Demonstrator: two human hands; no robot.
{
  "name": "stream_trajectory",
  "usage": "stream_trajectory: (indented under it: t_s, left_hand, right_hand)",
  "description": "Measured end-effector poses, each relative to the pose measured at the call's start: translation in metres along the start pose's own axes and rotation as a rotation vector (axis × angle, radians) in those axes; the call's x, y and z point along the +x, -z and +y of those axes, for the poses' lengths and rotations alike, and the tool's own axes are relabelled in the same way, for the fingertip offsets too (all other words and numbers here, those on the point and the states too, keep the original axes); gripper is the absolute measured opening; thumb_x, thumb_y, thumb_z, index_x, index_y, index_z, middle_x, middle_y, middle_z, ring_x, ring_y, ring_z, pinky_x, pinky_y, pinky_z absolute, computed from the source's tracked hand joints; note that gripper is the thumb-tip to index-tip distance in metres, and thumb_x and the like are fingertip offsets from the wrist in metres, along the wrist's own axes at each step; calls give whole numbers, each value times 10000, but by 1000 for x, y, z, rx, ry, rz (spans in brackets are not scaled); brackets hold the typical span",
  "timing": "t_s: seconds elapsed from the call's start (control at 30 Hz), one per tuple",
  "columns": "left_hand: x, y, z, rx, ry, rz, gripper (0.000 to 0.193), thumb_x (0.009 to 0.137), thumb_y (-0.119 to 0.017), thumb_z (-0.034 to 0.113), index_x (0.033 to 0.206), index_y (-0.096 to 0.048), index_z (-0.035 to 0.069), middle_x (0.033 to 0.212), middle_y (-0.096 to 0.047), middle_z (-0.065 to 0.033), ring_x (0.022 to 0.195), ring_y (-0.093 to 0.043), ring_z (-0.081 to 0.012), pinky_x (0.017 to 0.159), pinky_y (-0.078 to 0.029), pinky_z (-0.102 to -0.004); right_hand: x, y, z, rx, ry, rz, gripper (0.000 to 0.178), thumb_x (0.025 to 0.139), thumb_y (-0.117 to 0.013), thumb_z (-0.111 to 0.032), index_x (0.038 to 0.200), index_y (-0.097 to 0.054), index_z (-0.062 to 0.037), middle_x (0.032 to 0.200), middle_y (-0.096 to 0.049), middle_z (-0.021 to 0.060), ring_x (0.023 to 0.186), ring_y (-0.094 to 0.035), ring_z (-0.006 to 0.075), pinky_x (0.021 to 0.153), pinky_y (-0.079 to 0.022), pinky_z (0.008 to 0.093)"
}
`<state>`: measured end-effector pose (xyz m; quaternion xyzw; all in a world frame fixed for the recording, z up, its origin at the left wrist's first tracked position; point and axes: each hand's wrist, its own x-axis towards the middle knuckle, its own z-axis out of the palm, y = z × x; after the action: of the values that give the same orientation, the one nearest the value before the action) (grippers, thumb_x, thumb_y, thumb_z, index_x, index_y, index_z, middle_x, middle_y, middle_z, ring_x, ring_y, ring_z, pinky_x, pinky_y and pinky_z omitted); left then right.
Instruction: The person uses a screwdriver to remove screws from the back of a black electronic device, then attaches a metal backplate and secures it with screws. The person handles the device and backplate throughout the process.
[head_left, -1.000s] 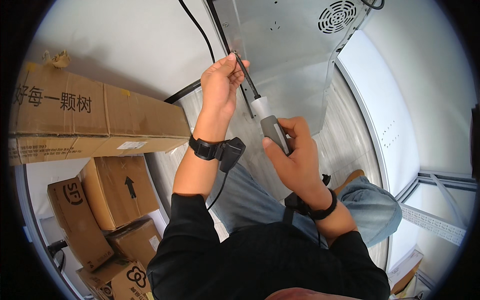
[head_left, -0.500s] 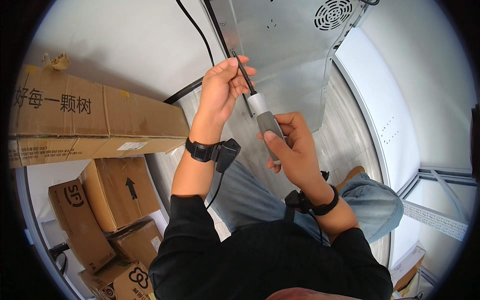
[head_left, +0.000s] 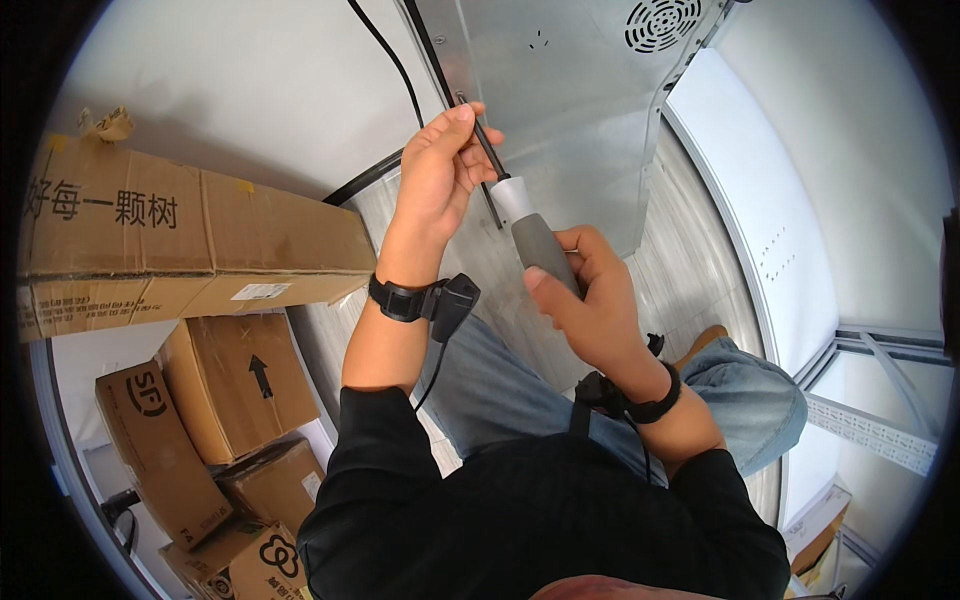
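Screwdriver (head_left: 539, 244): gry hdl, white collar, thin dk shaft, slanting up-left by metal panel (head_left: 570, 120). R hand (head_left: 603, 315) grips hdl, L hand (head_left: 432, 172) pinches shaft nr tip. Hdl butt hidden behind R hand; tip-panel contact unclear; panel cut off at top

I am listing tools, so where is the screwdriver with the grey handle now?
In the head view, the grey-handled screwdriver is just above centre, in the right hand; its black shaft slants up by the left hand toward the silver metal panel.
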<state>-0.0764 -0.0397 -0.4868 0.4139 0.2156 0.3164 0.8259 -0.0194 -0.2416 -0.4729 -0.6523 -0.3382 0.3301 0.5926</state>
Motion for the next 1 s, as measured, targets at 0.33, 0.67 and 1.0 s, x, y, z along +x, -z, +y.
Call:
stream_trajectory:
  t_s: [0.33,0.67,1.0]
  left_hand:
    - [0,2,-3,-8,16,-70,214,991,-502,201,929,-593,18,764,-676,-115,583,-609,-150,580,-498,-243]
    - [3,1,-3,-38,23,-135,202,980,-530,216,949,-594,27,781,-676,-96,628,-625,-153,635,-518,-254]
    - [5,9,-5,-52,2,-182,160,967,-540,179,935,-599,34,751,-668,-71,626,-630,-137,651,-538,-267]
  right_hand:
    - [3,12,-16,177,-353,-265,316,928,-591,-276,1090,-557,-8,750,-605,40,634,-562,81,513,-437,217]
    - [3,1,0,-70,18,-48,377,935,-573,-295,1158,-525,5,712,-595,52,566,-543,123,506,-424,254]
    - [8,8,-16,281,-323,-214,402,984,-455,-367,1107,-578,-4,620,-531,7,492,-472,78,450,-367,221]
